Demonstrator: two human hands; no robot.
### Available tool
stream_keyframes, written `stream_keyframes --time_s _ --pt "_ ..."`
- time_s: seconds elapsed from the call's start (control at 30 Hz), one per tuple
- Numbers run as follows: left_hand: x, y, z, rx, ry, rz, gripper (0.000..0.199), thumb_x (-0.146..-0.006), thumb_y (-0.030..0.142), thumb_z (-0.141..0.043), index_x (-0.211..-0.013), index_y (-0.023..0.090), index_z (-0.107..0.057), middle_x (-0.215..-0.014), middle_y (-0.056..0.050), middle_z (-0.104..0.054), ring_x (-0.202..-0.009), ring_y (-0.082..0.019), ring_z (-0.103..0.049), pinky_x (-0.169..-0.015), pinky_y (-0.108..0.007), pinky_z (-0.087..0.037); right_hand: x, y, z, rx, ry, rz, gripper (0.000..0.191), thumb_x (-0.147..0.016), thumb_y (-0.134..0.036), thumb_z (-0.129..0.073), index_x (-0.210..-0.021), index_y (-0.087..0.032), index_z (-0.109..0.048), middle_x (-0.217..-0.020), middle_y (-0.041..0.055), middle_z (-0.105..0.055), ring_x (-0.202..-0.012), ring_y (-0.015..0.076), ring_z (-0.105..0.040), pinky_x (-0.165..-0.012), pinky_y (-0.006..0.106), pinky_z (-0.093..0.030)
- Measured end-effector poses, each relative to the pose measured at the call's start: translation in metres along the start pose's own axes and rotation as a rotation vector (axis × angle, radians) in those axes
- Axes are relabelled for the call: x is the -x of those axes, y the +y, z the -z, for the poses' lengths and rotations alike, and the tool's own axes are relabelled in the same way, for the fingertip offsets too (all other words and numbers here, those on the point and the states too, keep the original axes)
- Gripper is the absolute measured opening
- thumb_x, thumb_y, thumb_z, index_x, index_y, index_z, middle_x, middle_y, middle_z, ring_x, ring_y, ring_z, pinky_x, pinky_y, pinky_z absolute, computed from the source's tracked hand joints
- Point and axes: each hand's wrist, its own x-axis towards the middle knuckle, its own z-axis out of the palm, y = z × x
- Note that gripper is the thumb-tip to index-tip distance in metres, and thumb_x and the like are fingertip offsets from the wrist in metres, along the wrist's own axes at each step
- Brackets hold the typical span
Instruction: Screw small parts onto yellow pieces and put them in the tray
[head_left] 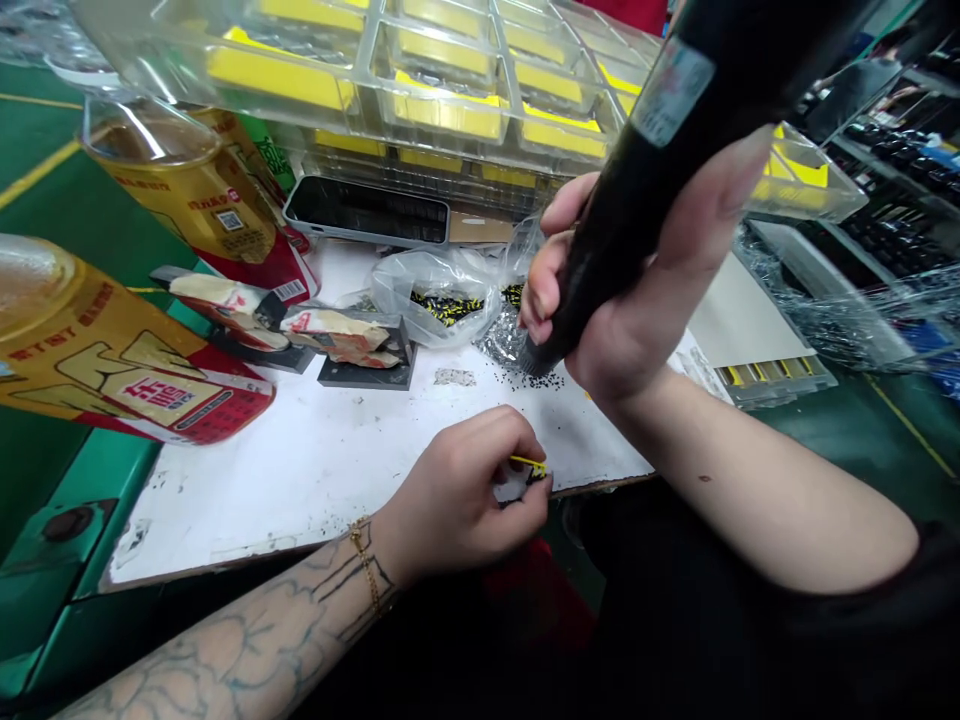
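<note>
My left hand [480, 490] pinches a small yellow and black part [531, 466] over the front edge of the white work surface [300, 450]. Up and to the right, my right hand [637, 260] is wrapped round a thick black cylindrical tool [637, 180] bearing a pale label. The tool leans, its lower tip down beside many tiny black pieces [532, 380] scattered on the surface. Just behind them, a clear plastic bag [439, 290] lies open with small yellow and black parts inside. The far end of the tool runs out of view at the top.
Two bottles with gold and red labels [112, 360] stand at the left. Dark grey blocks with torn wrapping [367, 375] sit beside them. Behind are a phone [367, 210] and stacked clear trays of yellow parts [450, 110]. A white board [750, 310] lies at the right.
</note>
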Motion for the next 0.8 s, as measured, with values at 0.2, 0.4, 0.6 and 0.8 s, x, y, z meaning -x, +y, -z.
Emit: stream_keyframes --time_s 0.2,0.4,0.6,0.8 --pt "-0.001 0.002 0.001 -0.029 -0.020 -0.038 0.011 -0.080 0.009 -0.061 -0.088 0.017 -0.060 -0.079 -0.003 -0.061 -0.070 -0.015 -0.056 -0.063 -0.028 -0.045 0.002 0.006 -0.004 -0.033 -0.057 -0.017 0.050 -0.087 -0.072 -0.045 -0.082 -0.023 -0.057 -0.050 -0.0029 -0.050 -0.039 0.0137 -0.043 -0.037 0.028 -0.033" --pt "0.001 -0.001 0.000 -0.048 -0.036 -0.048 0.012 -0.080 0.011 -0.063 -0.089 0.017 -0.060 -0.082 -0.004 -0.063 -0.072 -0.016 -0.057 -0.065 -0.029 -0.047 0.000 0.016 -0.011 -0.028 -0.015 -0.049 0.061 -0.079 -0.084 -0.044 -0.085 -0.025 -0.057 -0.050 -0.0040 -0.050 -0.040 0.0116 -0.042 -0.039 0.028 -0.033" --pt "0.000 0.001 0.000 -0.018 -0.037 -0.029 0.013 -0.078 0.011 -0.064 -0.089 0.017 -0.060 -0.082 -0.004 -0.064 -0.073 -0.016 -0.059 -0.065 -0.029 -0.049 -0.003 0.027 -0.014 -0.009 -0.025 -0.041 0.066 -0.074 -0.089 -0.043 -0.085 -0.026 -0.056 -0.050 -0.0049 -0.049 -0.040 0.0104 -0.041 -0.041 0.028 -0.032" --pt "0.000 0.000 -0.003 0.025 0.207 0.180 0.011 -0.082 0.016 -0.068 -0.090 0.018 -0.061 -0.082 -0.002 -0.066 -0.065 -0.012 -0.061 -0.059 -0.024 -0.053 0.001 -0.001 -0.009 -0.030 -0.019 -0.034 0.065 -0.078 -0.088 -0.039 -0.082 -0.025 -0.057 -0.052 -0.0020 -0.050 -0.041 0.0140 -0.043 -0.038 0.028 -0.033"
